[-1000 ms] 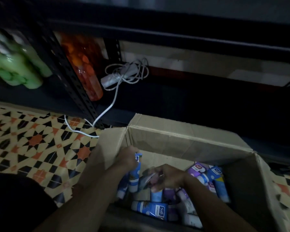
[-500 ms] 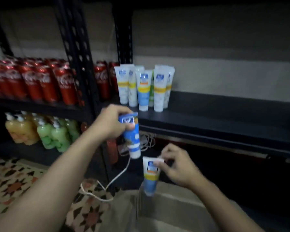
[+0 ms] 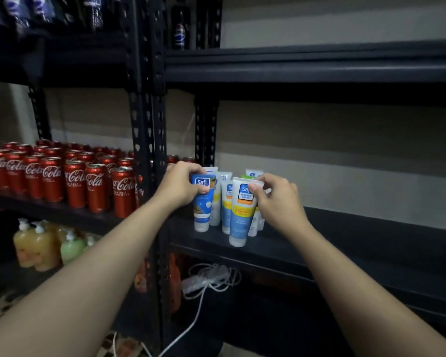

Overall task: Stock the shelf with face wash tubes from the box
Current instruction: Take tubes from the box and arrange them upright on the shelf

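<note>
The left hand (image 3: 180, 188) grips a blue plastic face wash tube (image 3: 204, 202) near its upper end, fingers and thumb curled round it. The right hand (image 3: 276, 202) pinches the crimped top of a white-and-blue tube with a yellow band (image 3: 242, 215) between thumb and fingertips. Both tubes are upright, cap down, at the left end of the black metal shelf (image 3: 345, 235), just in front of a small cluster of like tubes (image 3: 225, 202) standing there. Whether the caps sit on the board or hang just above it cannot be told.

The step in hand looks like setting these two down. To do it well, each cap should rest flat before the fingers let go, one hand at a time, with the labels facing out. The right tube stands close to the shelf's front edge and probably wants nudging back. Tubes balanced on narrow caps are likely to tip, so the hands should lift straight away without brushing the ones behind. The red cola cans (image 3: 75, 181) on the neighbouring shelf are no concern.
</note>
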